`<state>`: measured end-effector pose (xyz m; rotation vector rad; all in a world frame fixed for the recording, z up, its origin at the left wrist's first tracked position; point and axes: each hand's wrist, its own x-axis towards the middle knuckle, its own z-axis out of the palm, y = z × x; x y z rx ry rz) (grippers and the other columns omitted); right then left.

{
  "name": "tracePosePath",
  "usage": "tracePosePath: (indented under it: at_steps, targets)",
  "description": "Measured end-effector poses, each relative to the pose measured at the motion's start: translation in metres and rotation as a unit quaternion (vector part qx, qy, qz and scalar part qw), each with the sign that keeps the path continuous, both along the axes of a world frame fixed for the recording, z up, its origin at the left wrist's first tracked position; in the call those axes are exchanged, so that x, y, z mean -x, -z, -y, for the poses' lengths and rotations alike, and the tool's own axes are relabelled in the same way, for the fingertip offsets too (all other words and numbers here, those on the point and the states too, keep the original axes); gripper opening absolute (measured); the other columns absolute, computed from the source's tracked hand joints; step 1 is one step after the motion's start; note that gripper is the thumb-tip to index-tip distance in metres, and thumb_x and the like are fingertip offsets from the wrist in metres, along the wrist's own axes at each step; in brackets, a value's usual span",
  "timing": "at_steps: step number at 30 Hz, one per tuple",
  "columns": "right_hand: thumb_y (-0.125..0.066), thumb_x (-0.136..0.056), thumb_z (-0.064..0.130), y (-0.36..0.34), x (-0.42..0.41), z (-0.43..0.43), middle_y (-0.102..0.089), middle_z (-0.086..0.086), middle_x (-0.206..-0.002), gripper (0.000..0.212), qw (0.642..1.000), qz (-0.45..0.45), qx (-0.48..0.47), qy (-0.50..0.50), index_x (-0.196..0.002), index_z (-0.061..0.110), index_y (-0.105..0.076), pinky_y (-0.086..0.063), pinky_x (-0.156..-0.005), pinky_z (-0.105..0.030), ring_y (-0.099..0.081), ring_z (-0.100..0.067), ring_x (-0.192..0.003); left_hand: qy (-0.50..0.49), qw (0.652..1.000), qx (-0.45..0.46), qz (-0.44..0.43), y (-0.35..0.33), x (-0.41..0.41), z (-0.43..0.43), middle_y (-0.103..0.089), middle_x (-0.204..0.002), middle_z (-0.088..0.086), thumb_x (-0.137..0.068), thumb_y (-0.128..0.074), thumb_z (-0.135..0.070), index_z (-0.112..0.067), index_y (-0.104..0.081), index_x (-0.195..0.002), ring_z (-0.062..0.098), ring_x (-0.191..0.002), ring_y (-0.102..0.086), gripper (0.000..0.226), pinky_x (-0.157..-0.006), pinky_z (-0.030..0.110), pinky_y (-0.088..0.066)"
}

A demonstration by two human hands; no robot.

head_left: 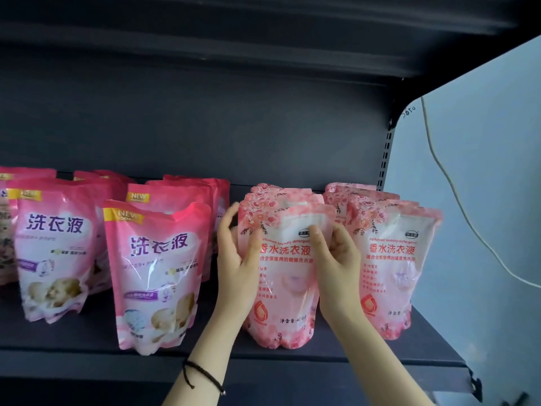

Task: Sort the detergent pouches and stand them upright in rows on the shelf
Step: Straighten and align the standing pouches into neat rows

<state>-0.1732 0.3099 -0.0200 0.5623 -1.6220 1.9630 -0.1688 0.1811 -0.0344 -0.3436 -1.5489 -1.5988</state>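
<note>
Both hands on front rose-print pouch [288,291], upright near front of shelf [87,344], heading its row. Fingers of left hand [238,256] curl round pouch's left edge, thumb across front; right hand [336,259] grips right edge. Just right, second rose row [392,259]; further left, darker pink pouches [158,259] stand upright

Open room above the pouch rows [158,259] and along the shelf [87,338] front; gaps between rows narrow.
</note>
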Motion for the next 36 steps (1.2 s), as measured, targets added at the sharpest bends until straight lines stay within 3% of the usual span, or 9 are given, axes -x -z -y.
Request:
tracePosePath:
  at_steps: [1,4,6,8,10,12,16,21,36]
  targets:
    - [-0.060,-0.093,0.019,0.003,-0.002,-0.002,-0.065,-0.004,-0.091,0.009,1.000,-0.018,-0.025,-0.004,-0.102,0.019,-0.059,-0.050,-0.077,-0.036,-0.061,-0.016,-0.084,0.010,1.000,0.009,-0.001,0.006,-0.002,0.003,-0.037,-0.143,-0.023,-0.093,-0.059,-0.031,-0.038,-0.025,-0.140,-0.006,-0.131,-0.038,0.059,-0.104,0.014,-0.035]
    - [-0.062,-0.090,0.013,0.023,-0.010,-0.012,-0.057,-0.005,-0.122,0.068,0.991,-0.066,-0.116,-0.029,-0.141,0.038,-0.024,-0.052,-0.092,-0.042,-0.060,-0.018,-0.111,0.051,0.993,0.105,0.023,0.023,-0.014,0.013,-0.030,-0.149,-0.016,-0.080,-0.068,-0.046,-0.059,-0.014,-0.136,0.002,-0.138,-0.031,0.079,-0.110,0.021,-0.032]
    - [-0.070,-0.085,0.017,0.041,-0.014,-0.022,-0.041,0.003,-0.143,0.089,0.972,-0.081,-0.218,-0.031,-0.144,0.048,-0.011,-0.043,-0.104,-0.047,-0.044,-0.016,-0.131,0.078,0.972,0.212,0.066,0.034,-0.023,0.023,-0.018,-0.143,-0.042,-0.074,-0.074,-0.044,-0.068,-0.012,-0.132,-0.012,-0.138,-0.018,0.088,-0.108,0.008,-0.023]
    - [-0.078,-0.074,0.042,0.055,-0.013,-0.035,-0.013,0.027,-0.151,0.102,0.935,-0.064,-0.348,-0.015,-0.138,0.063,-0.001,-0.026,-0.116,-0.038,-0.015,-0.001,-0.143,0.090,0.940,0.304,0.128,0.044,-0.031,0.033,-0.005,-0.130,-0.057,-0.069,-0.082,-0.038,-0.072,0.000,-0.131,-0.029,-0.127,-0.009,0.108,-0.097,-0.002,-0.021]
    - [-0.076,-0.063,0.061,0.064,-0.012,-0.043,0.007,0.042,-0.141,0.115,0.873,-0.067,-0.481,0.046,-0.132,0.067,0.017,-0.013,-0.114,-0.030,0.006,0.015,-0.134,0.074,0.905,0.378,0.180,0.050,-0.034,0.041,0.006,-0.118,-0.063,-0.067,-0.085,-0.035,-0.072,0.017,-0.128,-0.037,-0.117,-0.002,0.124,-0.094,0.001,-0.019]
    - [-0.077,-0.060,0.063,0.067,-0.009,-0.045,0.003,0.036,-0.139,0.124,0.837,-0.077,-0.534,0.095,-0.129,0.066,0.026,-0.009,-0.113,-0.029,0.005,0.013,-0.130,0.046,0.881,0.428,0.195,0.048,-0.033,0.044,0.008,-0.113,-0.061,-0.067,-0.084,-0.039,-0.068,0.028,-0.126,-0.041,-0.108,0.000,0.130,-0.091,0.001,-0.019]
    - [-0.073,-0.057,0.068,0.066,-0.003,-0.042,-0.004,0.026,-0.141,0.126,0.823,-0.074,-0.545,0.140,-0.133,0.060,0.027,-0.006,-0.112,-0.030,-0.002,-0.008,-0.138,-0.029,0.865,0.473,0.164,0.044,-0.030,0.045,-0.007,-0.131,-0.034,-0.064,-0.082,-0.050,-0.059,0.034,-0.130,-0.023,-0.115,-0.010,0.134,-0.097,0.009,-0.024]
    - [-0.071,-0.055,0.067,0.067,0.002,-0.038,-0.013,0.013,-0.150,0.123,0.831,-0.068,-0.525,0.169,-0.137,0.060,0.020,-0.019,-0.112,-0.033,-0.013,-0.015,-0.136,-0.135,0.848,0.501,0.108,0.049,-0.014,0.044,0.018,-0.149,-0.013,-0.059,-0.078,-0.061,-0.051,0.036,-0.134,0.009,-0.140,-0.005,0.137,-0.109,0.029,-0.028]
    - [-0.076,-0.064,0.059,0.062,0.019,-0.025,-0.016,0.012,-0.151,0.123,0.836,-0.037,-0.521,0.166,-0.133,0.061,0.025,-0.038,-0.103,-0.036,-0.018,-0.014,-0.136,-0.165,0.829,0.518,0.131,0.044,0.004,0.043,0.024,-0.151,-0.011,-0.067,-0.075,-0.058,-0.046,0.042,-0.131,0.013,-0.143,-0.007,0.134,-0.108,0.029,-0.034]
